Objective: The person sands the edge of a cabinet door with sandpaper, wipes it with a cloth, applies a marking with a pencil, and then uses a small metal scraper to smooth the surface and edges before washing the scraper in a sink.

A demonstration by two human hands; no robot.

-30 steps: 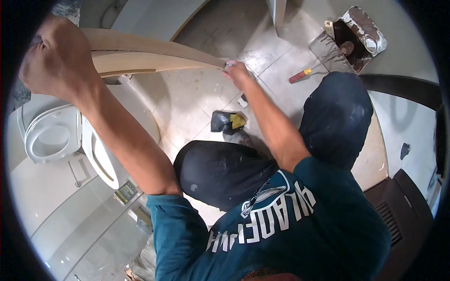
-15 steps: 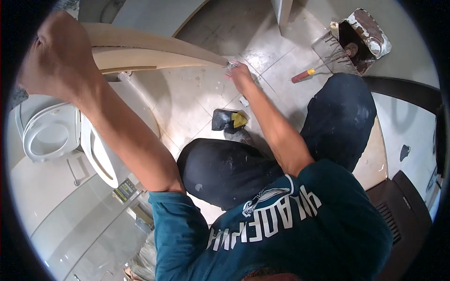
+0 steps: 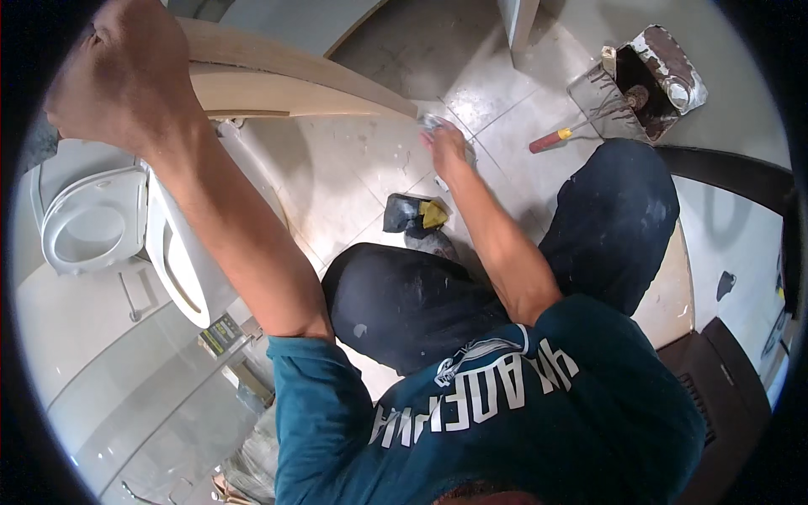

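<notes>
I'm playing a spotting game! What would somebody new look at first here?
Probably the left hand, looming large at the upper left by one end of a pale wooden panel. Just below the hand is a white toilet. At the upper right, a red-and-yellow-handled paint roller rests in an open, brown-smeared can.
</notes>
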